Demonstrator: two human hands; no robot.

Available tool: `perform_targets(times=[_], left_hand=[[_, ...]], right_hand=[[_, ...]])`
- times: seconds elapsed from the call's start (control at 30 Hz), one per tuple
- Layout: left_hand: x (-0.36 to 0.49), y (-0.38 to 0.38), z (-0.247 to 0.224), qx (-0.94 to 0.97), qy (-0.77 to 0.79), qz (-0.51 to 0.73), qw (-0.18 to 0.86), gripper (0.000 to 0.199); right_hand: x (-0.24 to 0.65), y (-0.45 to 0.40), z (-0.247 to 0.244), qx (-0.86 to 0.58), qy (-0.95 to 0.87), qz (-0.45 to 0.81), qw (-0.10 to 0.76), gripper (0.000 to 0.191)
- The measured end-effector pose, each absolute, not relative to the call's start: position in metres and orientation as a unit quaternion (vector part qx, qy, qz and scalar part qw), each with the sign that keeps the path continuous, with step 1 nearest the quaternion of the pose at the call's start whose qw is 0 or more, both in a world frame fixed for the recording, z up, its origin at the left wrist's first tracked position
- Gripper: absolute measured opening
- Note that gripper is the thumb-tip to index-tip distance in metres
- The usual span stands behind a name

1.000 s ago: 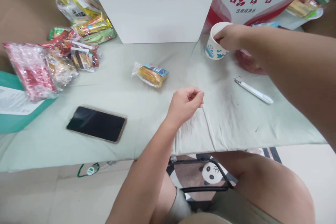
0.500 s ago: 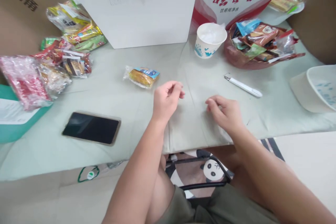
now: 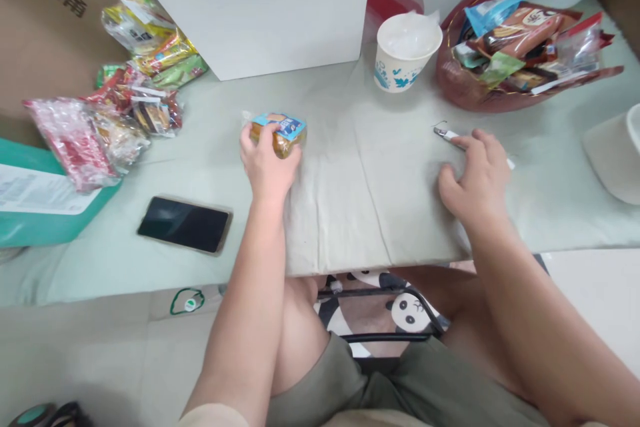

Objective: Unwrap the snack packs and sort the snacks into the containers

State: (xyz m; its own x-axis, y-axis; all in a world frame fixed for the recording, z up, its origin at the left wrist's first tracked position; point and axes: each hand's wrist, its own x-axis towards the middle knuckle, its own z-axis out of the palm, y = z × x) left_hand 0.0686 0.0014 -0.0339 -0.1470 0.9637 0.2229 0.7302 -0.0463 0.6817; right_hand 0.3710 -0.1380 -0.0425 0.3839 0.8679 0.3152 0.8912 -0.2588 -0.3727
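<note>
My left hand (image 3: 270,163) has its fingers round a clear-wrapped snack (image 3: 290,128) with a blue label, left of the middle of the cloth-covered table (image 3: 345,200). On the right, my right hand (image 3: 477,177) is over a slim white cutter (image 3: 445,134), fingers spread with the thumb apart. The fingers cover the cutter's middle; its metal tip and its far end show on either side. Whether they touch it cannot be made out.
A paper cup (image 3: 403,67) and a reddish bowl (image 3: 460,90) of wrapped snacks stand behind my right hand. Snack packets (image 3: 75,140) and a phone (image 3: 185,224) lie left. A white box (image 3: 280,27) stands behind; a white tub (image 3: 615,153) is far right.
My left hand has moved left onto the wrapped snack and closed round it. My right hand has moved right and up to the cutter, its fingers opening. The view has shifted slightly.
</note>
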Motion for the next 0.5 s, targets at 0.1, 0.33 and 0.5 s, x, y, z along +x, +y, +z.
perform_targets(times=[0.1,0.33,0.5], left_hand=[[0.08,-0.01,-0.028,0.642,0.647,0.377,0.167,0.013],[0.098,-0.022,-0.025,0.665,0.631,0.325,0.234,0.053],[0.098,-0.017,-0.033,0.664,0.531,0.388,0.355,0.058]], right_hand=[[0.377,-0.138,-0.04,-0.816,-0.544,0.001,0.197,0.057],[0.381,-0.137,-0.038,-0.85,-0.508,-0.012,0.138,0.048],[0.38,-0.137,-0.035,-0.837,-0.512,-0.031,0.188,0.034]])
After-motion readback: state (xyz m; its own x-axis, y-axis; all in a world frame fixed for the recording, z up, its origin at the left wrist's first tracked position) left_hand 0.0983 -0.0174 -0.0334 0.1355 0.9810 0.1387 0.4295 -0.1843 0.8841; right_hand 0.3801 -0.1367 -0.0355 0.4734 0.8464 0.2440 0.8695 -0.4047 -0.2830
